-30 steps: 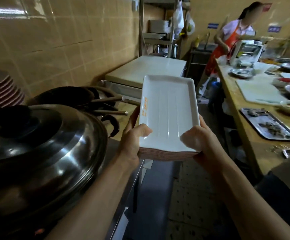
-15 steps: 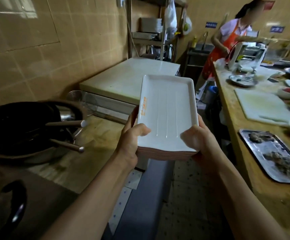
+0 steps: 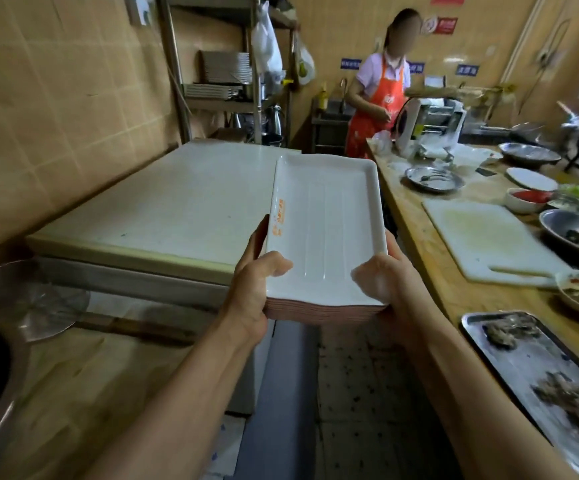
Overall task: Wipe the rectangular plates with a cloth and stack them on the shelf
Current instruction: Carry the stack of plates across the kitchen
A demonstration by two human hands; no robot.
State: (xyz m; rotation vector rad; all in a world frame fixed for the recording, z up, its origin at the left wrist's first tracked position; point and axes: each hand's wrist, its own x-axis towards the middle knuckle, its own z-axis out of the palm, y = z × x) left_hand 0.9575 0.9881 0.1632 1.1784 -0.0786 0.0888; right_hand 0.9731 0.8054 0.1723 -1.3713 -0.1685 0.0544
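Fingers of the left hand [image 3: 253, 289] and right hand [image 3: 381, 289] curl round the near end of the rectangular plate stack [image 3: 326, 237], now carried nearer the far metal shelf [image 3: 225, 84]; stacking looks next.

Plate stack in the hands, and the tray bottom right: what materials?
Plate stack: looks like glossy white melamine or glazed ceramic; smooth sheen, moulded ridges, orange print, pinkish edges below. Cannot tell which. Tray: looks like stainless steel; grey, dull reflective surface, thin rolled rim. Left hand and right hand grip the stack's near corners.
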